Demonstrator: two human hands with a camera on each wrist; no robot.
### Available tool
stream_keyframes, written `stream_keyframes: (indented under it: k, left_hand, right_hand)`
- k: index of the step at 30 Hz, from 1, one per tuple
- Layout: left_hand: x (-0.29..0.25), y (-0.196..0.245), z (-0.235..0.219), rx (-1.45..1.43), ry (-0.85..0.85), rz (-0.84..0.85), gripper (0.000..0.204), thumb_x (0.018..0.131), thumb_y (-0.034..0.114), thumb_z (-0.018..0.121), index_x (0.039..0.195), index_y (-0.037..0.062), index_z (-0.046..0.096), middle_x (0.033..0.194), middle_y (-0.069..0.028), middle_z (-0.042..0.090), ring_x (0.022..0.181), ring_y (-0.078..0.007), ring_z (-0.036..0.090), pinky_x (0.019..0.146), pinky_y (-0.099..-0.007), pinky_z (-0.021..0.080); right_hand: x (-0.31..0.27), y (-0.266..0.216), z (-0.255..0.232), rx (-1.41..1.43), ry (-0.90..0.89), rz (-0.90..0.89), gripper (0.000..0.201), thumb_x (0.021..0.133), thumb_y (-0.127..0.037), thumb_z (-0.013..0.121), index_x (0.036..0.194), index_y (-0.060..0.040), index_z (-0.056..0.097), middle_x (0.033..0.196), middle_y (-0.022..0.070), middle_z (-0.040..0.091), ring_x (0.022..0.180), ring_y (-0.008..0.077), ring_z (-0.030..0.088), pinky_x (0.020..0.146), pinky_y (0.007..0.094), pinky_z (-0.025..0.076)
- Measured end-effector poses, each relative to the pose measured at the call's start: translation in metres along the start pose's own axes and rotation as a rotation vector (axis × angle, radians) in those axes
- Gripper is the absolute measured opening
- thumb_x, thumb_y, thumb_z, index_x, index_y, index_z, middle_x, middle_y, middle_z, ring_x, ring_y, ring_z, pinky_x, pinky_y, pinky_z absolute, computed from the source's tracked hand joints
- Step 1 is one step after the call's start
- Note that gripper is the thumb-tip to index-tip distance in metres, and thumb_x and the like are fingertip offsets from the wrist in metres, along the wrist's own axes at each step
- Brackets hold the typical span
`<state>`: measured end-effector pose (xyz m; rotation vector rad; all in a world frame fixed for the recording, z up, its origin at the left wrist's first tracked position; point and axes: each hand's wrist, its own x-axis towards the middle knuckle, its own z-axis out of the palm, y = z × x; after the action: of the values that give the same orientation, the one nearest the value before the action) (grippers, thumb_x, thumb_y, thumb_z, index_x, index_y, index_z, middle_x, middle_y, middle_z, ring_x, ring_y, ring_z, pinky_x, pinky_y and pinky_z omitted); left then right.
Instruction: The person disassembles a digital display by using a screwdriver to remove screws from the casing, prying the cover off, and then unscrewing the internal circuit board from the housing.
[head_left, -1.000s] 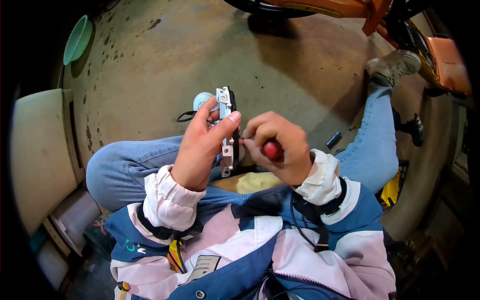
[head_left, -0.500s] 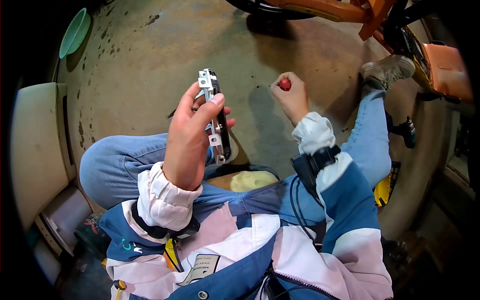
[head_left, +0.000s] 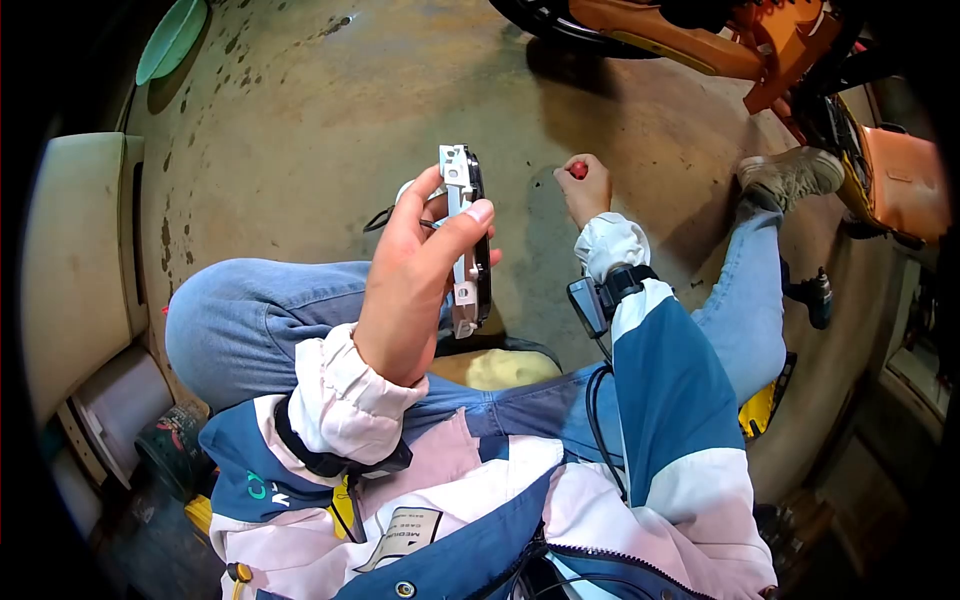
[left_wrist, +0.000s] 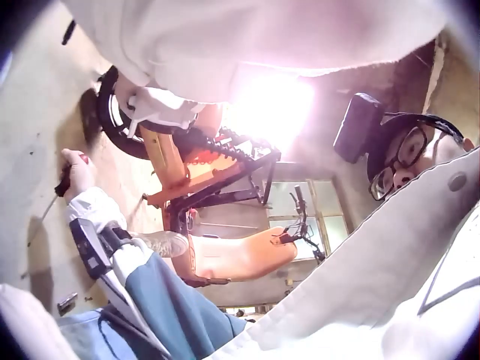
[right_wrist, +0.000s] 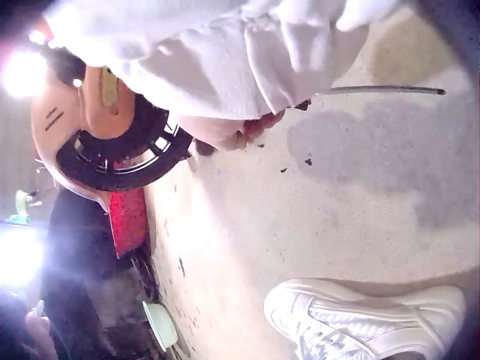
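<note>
My left hand (head_left: 400, 295) holds a narrow white bracket-like part with a black side (head_left: 464, 285) upright, thumb across its face and fingers behind it. A thin black cable (head_left: 378, 218) loops out on its left. Farther forward and to the right, my right hand (head_left: 590, 192) grips a screwdriver by its red handle (head_left: 578, 170), apart from the white part. The screwdriver's thin shaft (left_wrist: 46, 214) shows below the right hand (left_wrist: 81, 178) in the left wrist view, and the shaft (right_wrist: 390, 90) extends over the floor in the right wrist view. The left hand's grip is hidden in both wrist views.
An orange two-wheeler (head_left: 680, 40) stands at the top right, near an outstretched shoe (head_left: 790, 175). A green basin (head_left: 172, 42) is at the top left, with a pale padded panel (head_left: 85, 270) below it. A power drill (head_left: 815, 295) lies beyond the right leg.
The right hand has moved from beside the white part forward and right, over the floor, still holding the screwdriver. The left hand keeps its hold, with the part turned slightly.
</note>
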<state>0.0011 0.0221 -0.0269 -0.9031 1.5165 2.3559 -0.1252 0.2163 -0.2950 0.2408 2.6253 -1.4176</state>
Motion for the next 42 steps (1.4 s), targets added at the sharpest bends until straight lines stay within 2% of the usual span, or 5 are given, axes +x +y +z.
stream_keyframes:
  k: [6,10,17,23,42]
  left_hand:
    - [0.001,0.0,0.0,-0.02,-0.003,0.004,0.05,0.097,0.024,0.065,0.139,0.0045,0.048,0.117,-0.005,0.057,0.104,-0.0148,0.058,0.089,-0.0314,0.053]
    - [-0.002,0.003,0.004,-0.039,0.005,0.032,0.051,0.096,0.023,0.066,0.139,0.0042,0.048,0.117,-0.005,0.057,0.104,-0.015,0.059,0.089,-0.0318,0.053]
    - [0.003,-0.006,-0.003,-0.056,0.016,0.057,0.06,0.094,0.021,0.069,0.145,0.0026,0.042,0.115,-0.0068,0.055,0.101,-0.016,0.059,0.087,-0.0319,0.054]
    - [0.006,-0.008,-0.004,-0.023,-0.001,0.066,0.071,0.094,0.023,0.07,0.149,-0.0016,0.033,0.12,-0.0095,0.054,0.1,-0.0141,0.057,0.086,-0.0312,0.052]
    - [0.007,-0.009,-0.004,0.018,-0.017,0.019,0.067,0.095,0.022,0.069,0.149,0.0007,0.034,0.114,-0.0049,0.053,0.101,-0.0119,0.054,0.088,-0.0313,0.052]
  right_hand:
    - [0.008,-0.015,-0.021,0.397,-0.037,0.066,0.017,0.078,-0.013,0.08,0.083,-0.0048,0.065,0.076,0.0038,0.063,0.068,0.0146,0.06,0.064,0.0287,0.05]
    - [-0.024,-0.139,-0.092,0.851,-0.113,0.025,0.016,0.09,-0.014,0.076,0.097,-0.0065,0.063,0.077,0.0002,0.058,0.06,0.0065,0.051,0.052,0.0204,0.04]
    - [-0.102,-0.243,-0.214,1.327,-1.182,-0.745,0.011,0.101,-0.018,0.058,0.104,-0.0075,0.054,0.08,0.0109,0.062,0.063,0.0135,0.059,0.048,0.026,0.047]
    - [-0.153,-0.277,-0.199,1.437,-1.145,-0.966,0.011,0.1,-0.014,0.058,0.101,-0.0115,0.047,0.072,0.0115,0.066,0.052,0.0201,0.057,0.044,0.0266,0.043]
    - [-0.18,-0.274,-0.188,1.534,-1.055,-0.735,0.012,0.1,0.001,0.044,0.099,-0.0103,0.042,0.067,0.0135,0.064,0.045,0.0155,0.052,0.039,0.0243,0.036]
